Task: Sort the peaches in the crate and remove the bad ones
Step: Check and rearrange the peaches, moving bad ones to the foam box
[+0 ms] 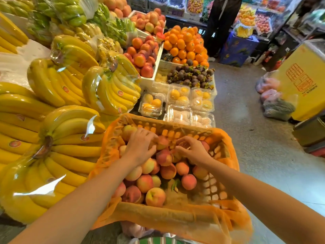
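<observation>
Peaches (155,196): we see them piled loose in the crate, mostly on its left side and in the middle. They are red and yellow, and a few leaves lie among them.
Crate (213,189): we look down into an orange plastic lattice box, just right of the bananas and on the near side of the clear boxes.
Netting (207,224): orange mesh lines the crate and spills over its near and left rims.
Left hand (140,146): palm down at the far left of the pile, with the fingers bent over a peach and touching it. The hand is blurred, so we cannot tell if it grips.
Right hand (196,151): over the far middle of the pile, with fingers and thumb arched like a claw above the fruit. We cannot tell whether they hold a peach.
Bananas (61,152): wrapped yellow bunches are stacked along the left.
Clear boxes (179,98): lidded packs of yellow and pale fruit sit just beyond the crate.
Mangosteens (191,75): a dark heap lies beyond the boxes.
Oranges (184,45): these are stacked farther back still.
Yellow carton (302,81): it stands on the floor at the right, with filled bags (274,103) beside it.
</observation>
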Available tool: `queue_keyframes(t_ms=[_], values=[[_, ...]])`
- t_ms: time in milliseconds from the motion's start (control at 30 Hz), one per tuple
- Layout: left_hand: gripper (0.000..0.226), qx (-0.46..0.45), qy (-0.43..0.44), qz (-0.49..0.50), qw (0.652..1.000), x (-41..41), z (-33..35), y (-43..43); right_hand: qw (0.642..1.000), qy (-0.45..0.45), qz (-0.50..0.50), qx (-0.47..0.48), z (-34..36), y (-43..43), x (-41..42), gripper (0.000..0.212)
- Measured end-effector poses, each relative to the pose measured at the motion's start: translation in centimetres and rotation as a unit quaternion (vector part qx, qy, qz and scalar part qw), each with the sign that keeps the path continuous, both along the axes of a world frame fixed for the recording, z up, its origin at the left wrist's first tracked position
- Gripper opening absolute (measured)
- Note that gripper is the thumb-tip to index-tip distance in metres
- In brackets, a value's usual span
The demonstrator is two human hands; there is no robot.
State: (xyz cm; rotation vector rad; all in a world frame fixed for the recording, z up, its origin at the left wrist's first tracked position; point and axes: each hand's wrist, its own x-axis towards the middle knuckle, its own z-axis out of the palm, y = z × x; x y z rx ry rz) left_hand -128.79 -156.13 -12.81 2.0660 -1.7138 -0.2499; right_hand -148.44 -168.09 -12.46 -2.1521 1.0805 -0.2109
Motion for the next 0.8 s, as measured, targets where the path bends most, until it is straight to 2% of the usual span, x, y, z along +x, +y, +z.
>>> queue_keyframes(t_ms=[200, 300, 367, 500, 800], values=[[0.043, 0.137, -0.052, -0.141, 0.979, -4.0, -1.7, -2.3, 0.987, 0.143, 0.055, -0.039, 1.2, -1.0, -4.7, 0.042], [0.051, 0.194, -0.066, -0.184, 0.961, -5.6, -2.5, -2.7, 0.975, 0.179, 0.081, -0.107, 1.0, -1.1, -5.6, 0.047], [0.053, 0.223, -0.110, -0.212, 0.945, -6.4, -2.9, -2.8, 0.964, 0.208, 0.069, -0.150, 0.6, -1.3, -5.8, 0.053], [0.055, 0.225, -0.180, -0.210, 0.935, -6.9, -3.4, -3.0, 0.946, 0.266, 0.063, -0.173, 0.0, -1.9, -5.6, 0.063], [0.054, 0.243, -0.165, -0.195, 0.936, -7.2, -4.0, -2.9, 0.894, 0.335, 0.080, -0.286, -0.9, -2.8, -4.4, 0.046]])
